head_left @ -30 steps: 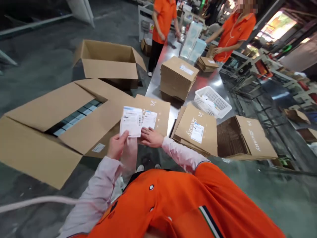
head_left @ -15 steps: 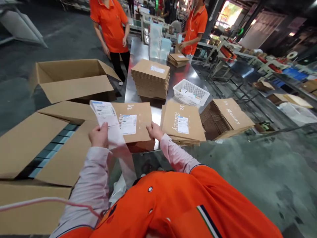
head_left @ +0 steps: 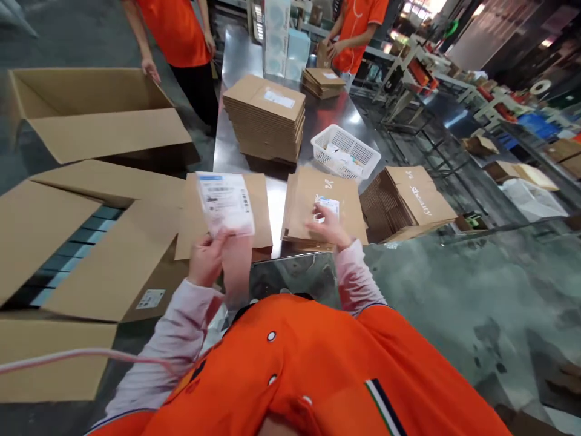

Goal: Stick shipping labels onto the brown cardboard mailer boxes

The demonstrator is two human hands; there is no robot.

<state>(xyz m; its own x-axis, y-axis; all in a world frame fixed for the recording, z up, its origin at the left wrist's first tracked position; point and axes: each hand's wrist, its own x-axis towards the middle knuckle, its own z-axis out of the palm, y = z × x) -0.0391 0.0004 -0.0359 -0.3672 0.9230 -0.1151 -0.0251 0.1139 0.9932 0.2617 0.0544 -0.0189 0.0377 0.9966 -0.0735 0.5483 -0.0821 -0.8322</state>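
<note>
My left hand point(head_left: 206, 259) pinches a strip of printed shipping labels point(head_left: 223, 197), whose loose end hangs down toward my waist. Behind the strip lies a flat brown carton point(head_left: 259, 206) at the near left of the metal table, partly covered by the labels. My right hand point(head_left: 330, 228) is over the flat carton pile point(head_left: 304, 200) to the right, fingers apart and slightly bent. Its fingertips are at the label point(head_left: 330, 207) on the top carton and partly hide it; whether they touch it I cannot tell.
Taller flat carton stack point(head_left: 272, 118) and white plastic basket point(head_left: 347, 148) are farther up the metal table point(head_left: 327, 124). Another carton stack point(head_left: 415, 194) leans at right. Large boxes point(head_left: 109, 130) stand left. Two people in orange shirts are at the far side.
My right hand has left the left carton's edge and moved right to the other pile. The label strip has moved right, in front of the left carton. My view has shifted.
</note>
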